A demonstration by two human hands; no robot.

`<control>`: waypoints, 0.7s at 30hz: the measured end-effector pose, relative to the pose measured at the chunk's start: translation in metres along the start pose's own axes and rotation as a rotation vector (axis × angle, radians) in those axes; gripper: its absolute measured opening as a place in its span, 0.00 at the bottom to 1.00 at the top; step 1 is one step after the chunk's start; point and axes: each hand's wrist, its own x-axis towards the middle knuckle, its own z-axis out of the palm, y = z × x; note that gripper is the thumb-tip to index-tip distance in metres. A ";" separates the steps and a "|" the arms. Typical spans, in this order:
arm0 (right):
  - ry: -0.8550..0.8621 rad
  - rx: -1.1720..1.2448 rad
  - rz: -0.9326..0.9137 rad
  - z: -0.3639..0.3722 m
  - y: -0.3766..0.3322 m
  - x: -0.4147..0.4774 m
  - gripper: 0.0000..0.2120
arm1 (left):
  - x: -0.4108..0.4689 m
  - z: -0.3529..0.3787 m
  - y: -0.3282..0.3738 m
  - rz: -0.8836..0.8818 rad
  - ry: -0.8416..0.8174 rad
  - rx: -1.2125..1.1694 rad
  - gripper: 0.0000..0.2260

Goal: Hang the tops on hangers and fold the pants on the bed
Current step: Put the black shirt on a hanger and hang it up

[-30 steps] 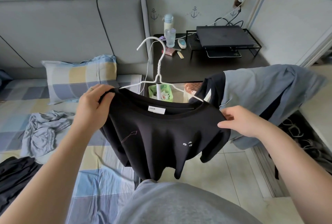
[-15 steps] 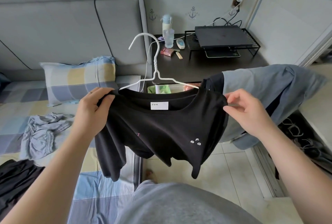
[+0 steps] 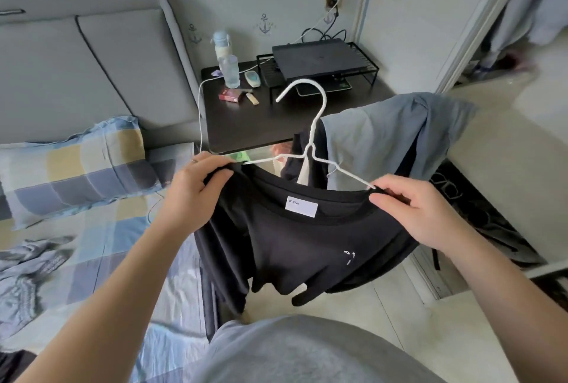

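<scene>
As fingers [image 3: 388, 198] grip each shoulder, the black top [image 3: 295, 247] hangs between them.

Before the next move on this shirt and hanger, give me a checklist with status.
1. Left hand grips the black T-shirt at one shoulder: ok.
2. Right hand pinches the collar edge on the other side: ok.
3. White hanger arm on the left hand's side seated inside the shirt: cannot tell, hidden under the hand.
4. Hanger arm on the right hand's side covered by the shoulder: not ok, it lies bare above the collar.
5. Hook free: ok, it stands above the neckline.
</scene>
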 end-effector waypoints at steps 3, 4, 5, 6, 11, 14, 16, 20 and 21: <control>0.053 0.019 0.069 -0.022 0.007 -0.036 0.07 | 0.021 0.037 0.015 0.057 -0.111 -0.022 0.10; 0.078 0.032 0.094 -0.028 0.007 -0.048 0.08 | 0.026 0.048 0.021 0.088 -0.147 -0.020 0.11; 0.116 0.042 0.124 -0.035 0.009 -0.061 0.09 | 0.033 0.062 0.029 0.121 -0.186 -0.014 0.11; 0.160 0.049 0.157 -0.043 0.011 -0.075 0.09 | 0.041 0.077 0.038 0.161 -0.225 0.001 0.10; 0.394 0.102 0.360 -0.076 0.019 -0.139 0.10 | 0.077 0.146 0.094 0.364 -0.400 -0.018 0.10; 0.572 0.171 0.467 -0.089 0.015 -0.169 0.11 | 0.088 0.180 0.131 0.413 -0.529 -0.084 0.11; 0.670 0.218 0.511 -0.095 0.012 -0.182 0.09 | 0.091 0.200 0.154 0.472 -0.649 -0.114 0.11; 0.884 0.316 0.575 -0.104 0.008 -0.187 0.10 | 0.097 0.237 0.193 0.609 -0.811 -0.170 0.10; 0.927 0.343 0.577 -0.107 0.006 -0.182 0.10 | 0.099 0.246 0.201 0.633 -0.845 -0.183 0.10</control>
